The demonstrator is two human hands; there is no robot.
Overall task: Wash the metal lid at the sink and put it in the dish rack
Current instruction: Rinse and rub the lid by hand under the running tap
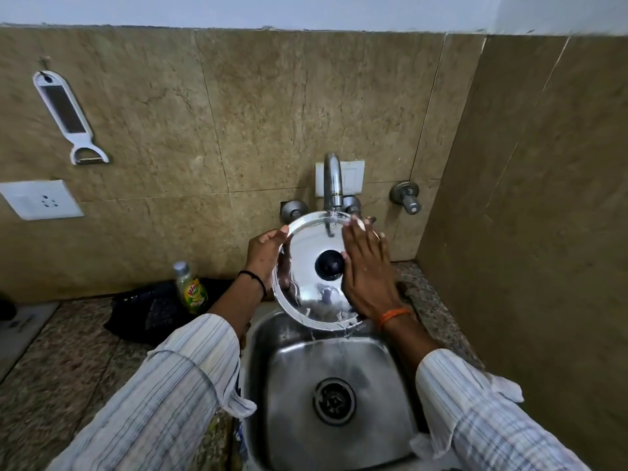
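Above stainless steel sink, under curved chrome tap w/ water running: round shiny metal lid w/ black knob, tilted. Left hand grips its left rim; right hand flat on top, fingers straight.

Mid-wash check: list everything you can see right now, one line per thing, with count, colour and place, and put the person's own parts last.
metal lid: 1, shiny silver with a black knob, held tilted over the sink under the tap
tap: 1, chrome, on the wall, water running onto the lid
sink: 1, steel, bottom centre, round drain in its floor
wall valves: 3, grey metal, beside the tap
dish soap bottle: 1, clear with yellow-green label, on the counter left of the sink
black cloth: 1, behind the bottle
peeler: 1, white, hanging on the wall upper left
wall socket: 1, white, left wall
left hand: grips the lid's left rim
right hand: fingers straight, flat on the lid's face
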